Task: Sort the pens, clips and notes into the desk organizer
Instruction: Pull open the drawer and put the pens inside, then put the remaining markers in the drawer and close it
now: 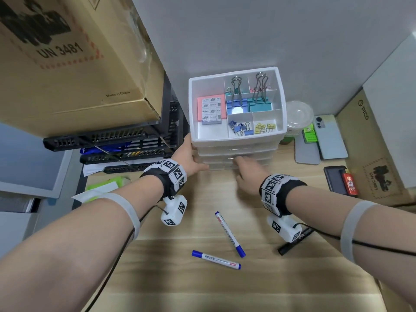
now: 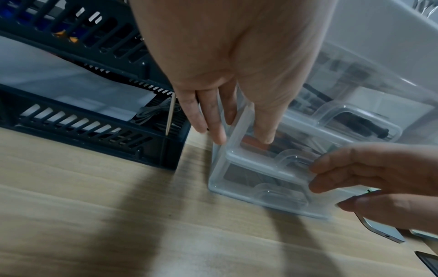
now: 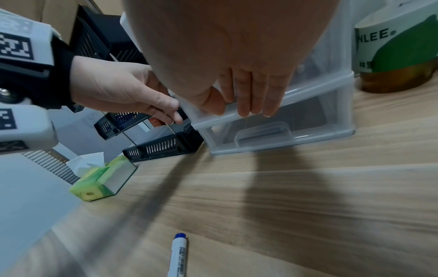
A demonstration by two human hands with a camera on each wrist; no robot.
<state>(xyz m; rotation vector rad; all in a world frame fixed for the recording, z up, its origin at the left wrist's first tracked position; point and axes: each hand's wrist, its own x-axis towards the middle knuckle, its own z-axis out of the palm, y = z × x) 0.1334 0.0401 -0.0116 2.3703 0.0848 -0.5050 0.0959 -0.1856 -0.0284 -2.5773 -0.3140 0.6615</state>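
The white desk organizer stands at the back of the desk. Its top tray holds a pink notes pad, large binder clips, small blue clips and yellow clips; clear drawers sit below. My left hand braces its front left corner, straight fingers along the side and thumb on the front. My right hand holds the handle of a lower drawer, fingers over it and thumb beneath. Two blue markers and a black marker lie on the desk.
Black stacked paper trays under a cardboard box stand just left of the organizer. To the right are a lidded cup, two phones, a dark device and a red lighter. A green tissue pack lies left.
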